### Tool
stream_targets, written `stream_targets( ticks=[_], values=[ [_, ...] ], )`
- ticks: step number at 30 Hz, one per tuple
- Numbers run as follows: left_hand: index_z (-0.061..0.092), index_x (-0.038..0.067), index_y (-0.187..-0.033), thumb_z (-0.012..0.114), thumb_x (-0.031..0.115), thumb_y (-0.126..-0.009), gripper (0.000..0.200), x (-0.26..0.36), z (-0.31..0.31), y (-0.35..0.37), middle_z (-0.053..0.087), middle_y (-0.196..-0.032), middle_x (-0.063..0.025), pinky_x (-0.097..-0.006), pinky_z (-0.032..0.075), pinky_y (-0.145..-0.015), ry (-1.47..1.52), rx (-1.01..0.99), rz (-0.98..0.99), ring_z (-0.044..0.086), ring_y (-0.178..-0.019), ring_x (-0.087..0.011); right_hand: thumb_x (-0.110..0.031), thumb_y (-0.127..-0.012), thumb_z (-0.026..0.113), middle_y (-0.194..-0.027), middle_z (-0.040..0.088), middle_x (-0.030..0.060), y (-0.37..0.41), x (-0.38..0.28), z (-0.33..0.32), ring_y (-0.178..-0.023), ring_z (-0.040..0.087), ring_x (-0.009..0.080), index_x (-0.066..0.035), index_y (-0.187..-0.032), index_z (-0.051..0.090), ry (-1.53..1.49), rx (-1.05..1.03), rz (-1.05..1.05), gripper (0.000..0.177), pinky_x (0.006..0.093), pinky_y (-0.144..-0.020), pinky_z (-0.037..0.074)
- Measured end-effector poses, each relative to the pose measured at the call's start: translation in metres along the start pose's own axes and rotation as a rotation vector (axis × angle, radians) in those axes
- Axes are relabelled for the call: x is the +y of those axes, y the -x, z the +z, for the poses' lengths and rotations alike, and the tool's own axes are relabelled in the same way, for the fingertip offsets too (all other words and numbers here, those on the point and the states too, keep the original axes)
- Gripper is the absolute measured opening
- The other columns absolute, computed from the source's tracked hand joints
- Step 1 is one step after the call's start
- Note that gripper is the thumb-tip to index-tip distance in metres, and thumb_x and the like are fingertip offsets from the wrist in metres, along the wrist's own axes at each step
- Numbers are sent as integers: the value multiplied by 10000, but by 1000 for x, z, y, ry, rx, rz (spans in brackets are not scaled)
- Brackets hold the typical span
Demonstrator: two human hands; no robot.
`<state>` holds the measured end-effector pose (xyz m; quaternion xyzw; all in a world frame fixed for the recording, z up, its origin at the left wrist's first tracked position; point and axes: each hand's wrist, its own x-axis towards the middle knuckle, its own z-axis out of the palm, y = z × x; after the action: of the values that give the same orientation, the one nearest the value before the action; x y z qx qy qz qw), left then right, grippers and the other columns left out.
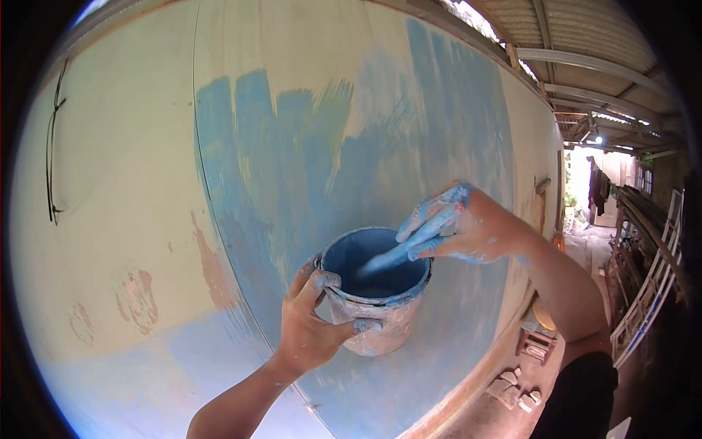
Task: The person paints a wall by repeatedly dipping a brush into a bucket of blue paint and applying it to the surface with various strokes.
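As left hand (308, 333) grips bucket (393, 320), brush (386, 258) dipped

wall (110, 183): cream; pinkish bare patches low left; pale blue band along the bottom; thin dark line far left
paint (292, 161): blue streaky strokes; uneven cover; ragged top edge
bucket (380, 325): blue inside; outside whitish-pink, smeared blue and grey
brush (384, 260): coated pale blue
right hand (461, 227): fingers smeared light blue; blue spots toward the wrist
left hand (307, 329): blue-grey dabs on fingertips
sleeve (585, 395): black
roof (585, 36): grey; corrugated stripes
stool (537, 344): reddish wood
floor (475, 417): reddish-brown
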<state>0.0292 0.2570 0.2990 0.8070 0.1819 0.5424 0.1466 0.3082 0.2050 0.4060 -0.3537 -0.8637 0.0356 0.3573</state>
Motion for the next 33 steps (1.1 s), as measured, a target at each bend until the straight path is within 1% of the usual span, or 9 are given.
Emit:
stream_targets(
  ticks=[1,3,9,12,14,20,25,28,33],
  values=[
    [624,18,-1204,961,95,-645,657,1,0,-7,576,-1315,-166,-445,532,-1046,-16,1,16,599,-1263,-326,-72,-759,880,-997,771,67,-3,-1,-8,-893,705,161,-90,-1075,786,91,14,-43,330,307,-844,537],
    [600,44,-1248,985,144,-642,724,3,-3,-22,618,-1318,-91,-465,547,-1005,-51,-28,-2,616,-1244,-270,-97,-788,849,-959,763,86,-8,-7,-24,-863,694,179,-68,-1042,778,66,30,-50,266,314,-828,528],
    [570,58,-1243,960,129,-697,675,10,-11,-64,671,-1235,-65,-438,526,-1030,-34,-26,-53,615,-1227,-231,-104,-810,805,-911,748,97,-26,5,-57,-837,678,197,-44,-977,779,-2,101,-153,180,323,-809,516],
    [567,19,-1238,855,-44,-724,592,22,-8,-84,640,-1259,-102,-444,520,-1068,63,-24,-98,611,-1222,-232,-89,-813,791,-914,750,91,-37,26,-68,-852,680,198,-49,-981,786,15,187,-252,173,333,-817,519],
    [561,14,-1239,830,-64,-738,574,26,-5,-95,642,-1243,-103,-434,526,-1059,86,-13,-101,612,-1211,-228,-81,-816,784,-919,753,88,-41,36,-74,-861,680,196,-49,-987,790,13,242,-334,174,340,-823,521],
    [545,-20,-1231,790,-85,-768,527,36,1,-123,650,-1200,-117,-400,552,-1007,51,42,-79,624,-1166,-233,-77,-845,752,-910,762,72,-51,52,-98,-802,673,149,-19,-1012,788,-291,383,-244,180,305,-760,528],
    [561,-30,-1189,788,-72,-777,472,45,9,-153,661,-1171,-132,-385,581,-940,-45,61,6,648,-1118,-230,-110,-861,753,-866,756,60,-101,85,-131,-748,645,103,-17,-1032,780,-258,810,-344,197,275,-692,500],
    [574,-32,-1148,793,-60,-781,428,54,15,-170,667,-1153,-142,-374,594,-896,-71,65,18,663,-1087,-219,-139,-876,751,-852,752,41,-147,98,-151,-744,630,73,-24,-1031,782,-430,961,-436,195,260,-641,465],
    [579,-32,-1133,791,-38,-800,395,59,9,-187,673,-1095,-136,-340,586,-809,-71,138,6,675,-1036,-201,-183,-895,762,-812,731,33,-206,101,-169,-724,611,70,-45,-1041,785,-356,1083,-440,203,269,-633,456]
  ],
)
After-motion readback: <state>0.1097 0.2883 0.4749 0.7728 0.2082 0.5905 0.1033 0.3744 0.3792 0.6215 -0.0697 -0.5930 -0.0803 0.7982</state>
